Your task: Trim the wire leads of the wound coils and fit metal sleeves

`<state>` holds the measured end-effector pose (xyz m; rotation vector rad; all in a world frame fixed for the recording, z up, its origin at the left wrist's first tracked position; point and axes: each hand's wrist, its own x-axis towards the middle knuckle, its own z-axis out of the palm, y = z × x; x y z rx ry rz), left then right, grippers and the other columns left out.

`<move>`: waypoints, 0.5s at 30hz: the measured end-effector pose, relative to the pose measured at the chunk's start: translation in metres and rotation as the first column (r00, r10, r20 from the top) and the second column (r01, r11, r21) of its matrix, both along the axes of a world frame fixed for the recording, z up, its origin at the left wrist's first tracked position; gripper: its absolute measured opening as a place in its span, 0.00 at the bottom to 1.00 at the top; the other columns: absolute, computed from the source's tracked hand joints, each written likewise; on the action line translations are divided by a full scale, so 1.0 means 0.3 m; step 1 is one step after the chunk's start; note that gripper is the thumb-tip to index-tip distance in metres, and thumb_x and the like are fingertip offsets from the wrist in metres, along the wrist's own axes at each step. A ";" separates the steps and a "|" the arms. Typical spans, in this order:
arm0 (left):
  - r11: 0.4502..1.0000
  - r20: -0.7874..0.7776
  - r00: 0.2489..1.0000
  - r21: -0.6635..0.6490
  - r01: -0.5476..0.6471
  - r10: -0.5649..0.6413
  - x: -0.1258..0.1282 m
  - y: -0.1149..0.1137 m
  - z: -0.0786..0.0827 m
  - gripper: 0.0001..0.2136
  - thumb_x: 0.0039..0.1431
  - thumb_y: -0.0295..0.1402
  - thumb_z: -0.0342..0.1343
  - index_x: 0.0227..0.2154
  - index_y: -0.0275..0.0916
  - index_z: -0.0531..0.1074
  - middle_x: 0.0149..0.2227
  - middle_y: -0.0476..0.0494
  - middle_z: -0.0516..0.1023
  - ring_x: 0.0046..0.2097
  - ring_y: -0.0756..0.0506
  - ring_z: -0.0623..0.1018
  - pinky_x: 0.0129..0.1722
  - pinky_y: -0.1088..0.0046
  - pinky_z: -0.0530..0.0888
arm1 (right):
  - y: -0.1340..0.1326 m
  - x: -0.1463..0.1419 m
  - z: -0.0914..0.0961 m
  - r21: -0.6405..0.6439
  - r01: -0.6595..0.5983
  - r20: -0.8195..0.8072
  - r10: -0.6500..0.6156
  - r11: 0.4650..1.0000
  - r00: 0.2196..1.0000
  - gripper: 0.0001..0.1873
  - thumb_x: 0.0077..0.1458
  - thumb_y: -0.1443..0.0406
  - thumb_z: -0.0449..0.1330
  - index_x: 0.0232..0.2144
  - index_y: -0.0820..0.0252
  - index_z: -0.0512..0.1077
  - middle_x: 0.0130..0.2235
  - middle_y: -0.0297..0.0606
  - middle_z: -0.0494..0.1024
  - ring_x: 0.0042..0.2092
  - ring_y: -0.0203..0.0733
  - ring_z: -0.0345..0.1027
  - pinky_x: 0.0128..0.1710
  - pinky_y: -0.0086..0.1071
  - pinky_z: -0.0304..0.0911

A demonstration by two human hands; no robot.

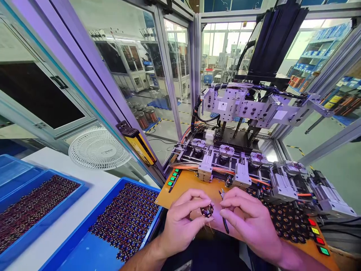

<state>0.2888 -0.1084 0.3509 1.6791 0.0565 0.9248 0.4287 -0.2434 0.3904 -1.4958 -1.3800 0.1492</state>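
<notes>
My left hand (182,222) pinches a small round wound coil (207,210) with thin copper leads hanging below it. My right hand (248,220) is closed on small black-handled pliers or tweezers (223,210), their tip close to the coil's right side. Both hands hover over an orange work panel (186,182) in front of a machine with several round fixtures (226,150).
A blue tray (93,248) of several small coils lies at lower left, another blue tray (36,205) farther left. More coils (286,220) lie on the panel at right. Coloured buttons (317,235), a white fan (98,148), a yellow light-curtain sensor (139,145), glass enclosure walls.
</notes>
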 end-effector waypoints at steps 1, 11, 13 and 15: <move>1.000 0.006 1.000 0.025 -0.017 0.017 0.000 -0.002 0.000 0.24 0.49 0.18 0.66 0.47 0.50 0.79 0.39 0.44 0.77 0.39 0.44 0.79 0.38 0.68 0.78 | 0.006 -0.002 0.007 -0.024 -0.014 -0.040 0.013 1.000 0.999 0.04 0.60 0.69 0.61 0.32 0.59 0.75 0.29 0.35 0.75 0.30 0.36 0.70 0.29 0.26 0.66; 0.989 0.052 0.991 0.073 -0.129 0.125 0.001 -0.001 -0.005 0.24 0.48 0.16 0.65 0.45 0.48 0.80 0.39 0.44 0.78 0.38 0.45 0.80 0.37 0.70 0.78 | -0.025 -0.087 -0.014 0.122 -0.020 0.414 -0.033 0.992 0.910 0.08 0.60 0.75 0.56 0.36 0.65 0.75 0.25 0.38 0.75 0.25 0.35 0.66 0.23 0.28 0.62; 0.987 0.053 0.988 0.071 -0.147 0.143 0.006 -0.004 -0.008 0.23 0.47 0.16 0.65 0.44 0.47 0.80 0.38 0.44 0.78 0.37 0.45 0.80 0.36 0.70 0.78 | -0.018 -0.110 -0.029 0.224 0.001 0.519 -0.120 0.975 0.847 0.06 0.58 0.76 0.58 0.35 0.66 0.74 0.23 0.37 0.75 0.23 0.35 0.65 0.21 0.28 0.60; 0.984 0.049 0.985 0.063 -0.166 0.163 0.013 -0.008 -0.011 0.22 0.46 0.16 0.66 0.43 0.46 0.81 0.37 0.45 0.78 0.37 0.46 0.79 0.36 0.71 0.78 | -0.001 -0.137 -0.039 0.308 0.007 0.575 -0.192 0.951 0.795 0.06 0.56 0.76 0.58 0.31 0.66 0.73 0.20 0.35 0.73 0.20 0.34 0.63 0.18 0.29 0.56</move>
